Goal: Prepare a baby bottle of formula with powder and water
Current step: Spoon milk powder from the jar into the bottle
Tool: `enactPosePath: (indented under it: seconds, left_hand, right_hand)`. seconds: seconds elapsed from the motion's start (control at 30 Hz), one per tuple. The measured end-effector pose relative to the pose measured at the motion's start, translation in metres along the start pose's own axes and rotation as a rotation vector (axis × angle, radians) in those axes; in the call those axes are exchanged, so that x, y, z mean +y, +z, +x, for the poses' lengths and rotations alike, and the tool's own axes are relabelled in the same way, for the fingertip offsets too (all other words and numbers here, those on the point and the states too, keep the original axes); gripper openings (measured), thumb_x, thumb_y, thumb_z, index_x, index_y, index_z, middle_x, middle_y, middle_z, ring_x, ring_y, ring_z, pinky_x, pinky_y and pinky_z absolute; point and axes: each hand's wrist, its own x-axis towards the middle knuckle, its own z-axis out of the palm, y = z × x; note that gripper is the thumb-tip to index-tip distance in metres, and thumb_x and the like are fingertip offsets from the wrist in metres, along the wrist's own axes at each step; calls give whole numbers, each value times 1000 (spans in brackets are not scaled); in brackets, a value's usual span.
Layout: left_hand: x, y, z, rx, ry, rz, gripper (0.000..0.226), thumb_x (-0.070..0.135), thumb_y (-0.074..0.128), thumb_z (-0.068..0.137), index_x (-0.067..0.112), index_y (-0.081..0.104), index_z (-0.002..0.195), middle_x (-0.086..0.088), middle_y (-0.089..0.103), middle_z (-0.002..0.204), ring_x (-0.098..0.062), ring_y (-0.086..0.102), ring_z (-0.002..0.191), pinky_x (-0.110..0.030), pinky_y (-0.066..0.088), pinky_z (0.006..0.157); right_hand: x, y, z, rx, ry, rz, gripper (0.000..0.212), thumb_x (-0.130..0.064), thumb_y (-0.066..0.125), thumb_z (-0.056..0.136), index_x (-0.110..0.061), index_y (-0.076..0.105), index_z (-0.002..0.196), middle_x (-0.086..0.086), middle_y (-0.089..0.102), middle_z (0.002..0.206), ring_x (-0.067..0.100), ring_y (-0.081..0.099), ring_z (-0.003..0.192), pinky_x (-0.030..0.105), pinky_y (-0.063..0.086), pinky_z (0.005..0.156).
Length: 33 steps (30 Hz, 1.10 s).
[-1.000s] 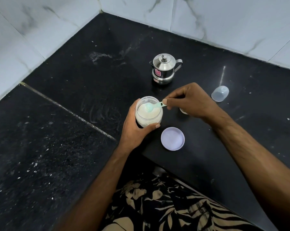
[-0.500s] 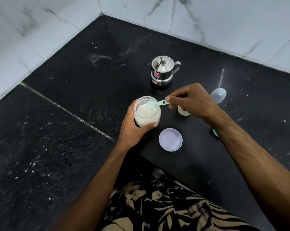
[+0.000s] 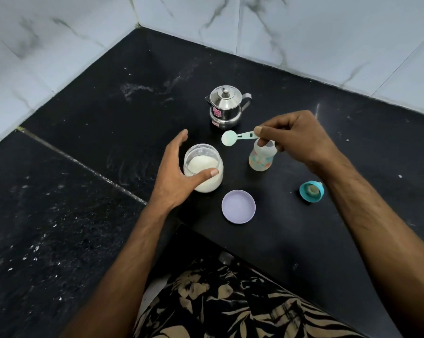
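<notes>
Seated at a black stone counter [image 3: 89,132] in a tiled corner, with both forearms reaching forward over it. Left of everything else, left hand [image 3: 175,172] half cupped round 1 open powder jar [image 3: 203,167]: thumb across the near wall, fingers spread and lifted off the far side, so more a steadying touch than a clasp. Right hand [image 3: 296,137] raised, thumb and forefinger pinched on the handle end of 1 pale green scoop [image 3: 240,138]. Long axis of the scoop running out leftward from those fingertips, roughly level, bowl at the far left end, hanging over bare counter between jar and bottle; bowl pale, whether loaded with powder hard to judge. Baby bottle [image 3: 261,157] upright and uncapped, directly beneath the right fingertips, so its mouth right of the bowl and below it. Likely next: a short shift rightward to bring the bowl over the mouth, then a tip; narrow neck, so spill a fair risk. Steel kettle [image 3: 225,108] just beyond the scoop, lidded. Lilac jar lid [image 3: 238,206] near side of both hands, lying flat. Teal teat collar [image 3: 311,191] under the right wrist, apart from the bottle.
</notes>
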Motion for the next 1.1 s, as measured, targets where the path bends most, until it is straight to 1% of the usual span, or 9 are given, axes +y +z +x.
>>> enactPosePath:
  seconds: [0.1, 0.23, 0.3, 0.37, 0.57, 0.7, 0.8, 0.93, 1.1]
  left_hand:
    - [21, -1, 3, 63, 112, 53, 98, 53, 81, 64, 26, 34, 145, 11, 39, 144, 3, 37, 132, -9, 29, 104]
    - [49, 11, 6, 46, 199, 49, 93, 42, 85, 67, 21, 37, 144, 6, 43, 142, -2, 40, 132, -3, 27, 100]
    - [60, 21, 7, 17, 230, 26, 92, 38, 86, 68, 20, 38, 143, 6, 44, 142, -1, 40, 132, -7, 28, 103]
    - [67, 32, 8, -16, 246, -2, 92, 38, 85, 68, 17, 37, 144, 5, 45, 142, -2, 39, 133, -16, 31, 108]
    - [69, 80, 6, -74, 111, -214, 90, 28, 84, 71, 21, 33, 145, 4, 46, 142, -3, 41, 132, -31, 37, 110]
    - [55, 113, 5, -23, -2, -300, 89, 25, 84, 72, 24, 33, 144, 5, 45, 142, -2, 40, 132, -27, 37, 108]
    - [42, 132, 5, -19, -43, -265, 90, 26, 84, 73, 23, 31, 146, 4, 42, 143, -3, 40, 132, -20, 37, 104]
    - [26, 149, 10, -29, -60, -154, 92, 29, 84, 72, 19, 29, 145, 2, 45, 138, -9, 45, 126, -26, 40, 104]
    - [20, 156, 22, 22, -43, -93, 83, 27, 85, 70, 18, 38, 138, 1, 51, 127, -12, 51, 115, -29, 45, 98]
  right_hand:
    - [-1, -13, -1, 53, -3, 44, 11, -20, 71, 87, -12, 76, 84, 2, 71, 69, -2, 47, 44, 10, 36, 42]
    - [5, -31, 0, 108, 13, 49, 12, -25, 72, 86, -14, 77, 87, 1, 74, 71, 3, 45, 49, 19, 39, 50]
    - [8, -39, 1, 133, 23, 51, 13, -26, 72, 86, -15, 78, 88, 1, 75, 74, 4, 45, 50, 22, 39, 52]
    - [12, -46, 2, 151, 25, 54, 12, -26, 72, 86, -15, 78, 88, 1, 74, 73, 3, 45, 49, 19, 41, 53]
    - [28, -59, 3, 174, 30, 61, 10, -24, 72, 86, -16, 78, 86, -2, 73, 68, 7, 46, 54, 19, 42, 54]
    - [38, -62, 3, 170, 43, 48, 11, -25, 72, 87, -16, 78, 86, -2, 74, 69, 6, 47, 54, 19, 41, 53]
    - [43, -63, 2, 176, 61, 32, 12, -26, 71, 87, -15, 78, 86, -2, 74, 69, 1, 46, 50, 15, 40, 50]
    - [48, -62, 1, 170, 90, 9, 13, -29, 71, 87, -17, 78, 88, -2, 74, 72, 0, 47, 52, 14, 40, 51]
    - [48, -60, 0, 166, 59, -42, 14, -27, 71, 88, -15, 77, 91, 0, 74, 75, 0, 47, 52, 17, 41, 54]
